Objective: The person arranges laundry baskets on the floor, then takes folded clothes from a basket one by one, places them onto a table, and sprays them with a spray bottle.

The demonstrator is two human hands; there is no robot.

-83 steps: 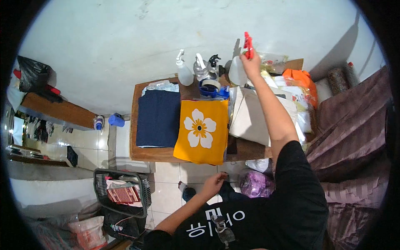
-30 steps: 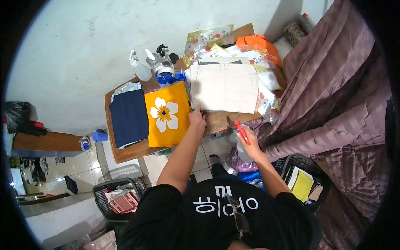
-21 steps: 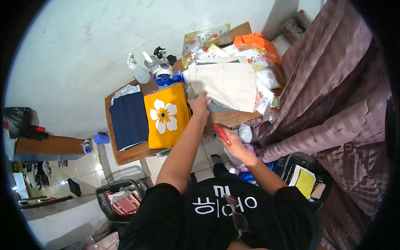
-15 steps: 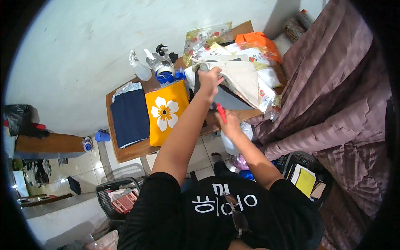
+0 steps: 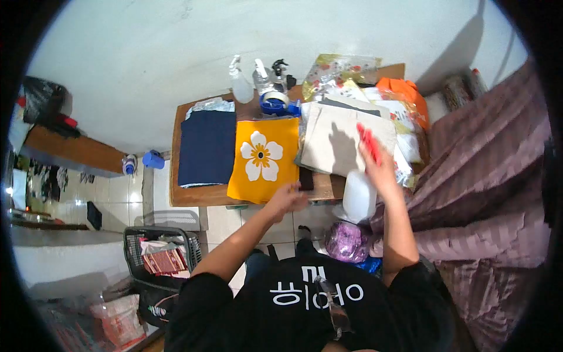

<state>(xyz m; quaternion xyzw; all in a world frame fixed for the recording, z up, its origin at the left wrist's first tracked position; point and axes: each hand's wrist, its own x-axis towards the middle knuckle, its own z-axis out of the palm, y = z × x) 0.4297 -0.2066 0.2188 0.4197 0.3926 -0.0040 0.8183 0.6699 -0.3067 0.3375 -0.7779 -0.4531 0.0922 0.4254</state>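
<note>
My right hand [image 5: 381,170] is closed around red-handled scissors [image 5: 369,144], held above a cream cloth [image 5: 328,138] that lies flat on a pile at the table's right. A shadow falls across that cloth. At the table's front edge is my left hand [image 5: 286,202], close to the lower right corner of a yellow cloth with a white flower [image 5: 243,182]. Its fingers look bent but are smeared by motion, so what they hold, if anything, does not show. Beside it lies a small dark item [image 5: 306,179]. A folded navy cloth [image 5: 206,149] sits to the left.
Spray bottles [image 5: 240,85] and a tape roll [image 5: 275,100] stand at the back of the wooden table [image 5: 174,170]. Plastic-wrapped packets and an orange bag [image 5: 402,91] fill the right end. A white container [image 5: 359,196] and a black basket [image 5: 132,246] stand below. A curtain [image 5: 469,158] hangs right.
My left hand has let go of the cream cloth, which now lies flat, and moved down to the table's front edge. My right hand has moved right and up with the scissors.
</note>
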